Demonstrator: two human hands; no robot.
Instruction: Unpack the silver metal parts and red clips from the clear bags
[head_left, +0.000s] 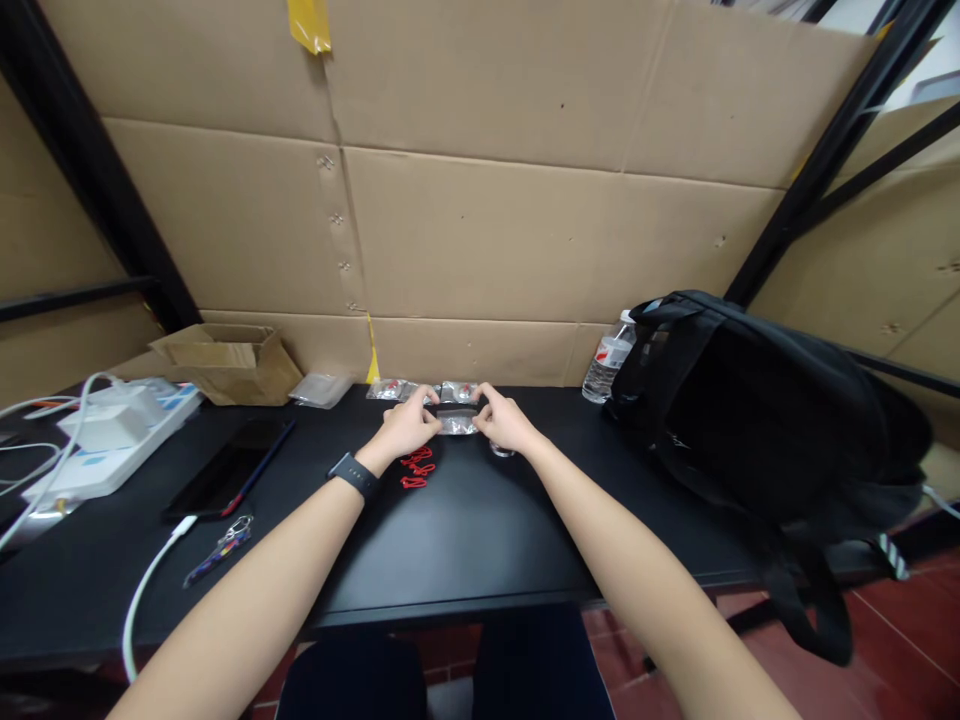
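Hands near table's far side: left hand [409, 425] pinches one end of small clear plastic bag [457, 424], right hand [508, 422] pinches the other, bag held between them; whether it touches the black table [480, 550] is hard to judge from here. Dark watch [355, 476] on left wrist. Red cords [417, 463] on tabletop just beside left hand; round item [501, 449] partly hidden under right. Behind hands, row of shiny packets [459, 392]. Farther left: stacked clear bags [322, 390], brown paper bag [259, 372], black phone [217, 470], keychain [223, 548], white power strip [150, 440]. Farther right: water bottle [607, 362] against black backpack [765, 420]
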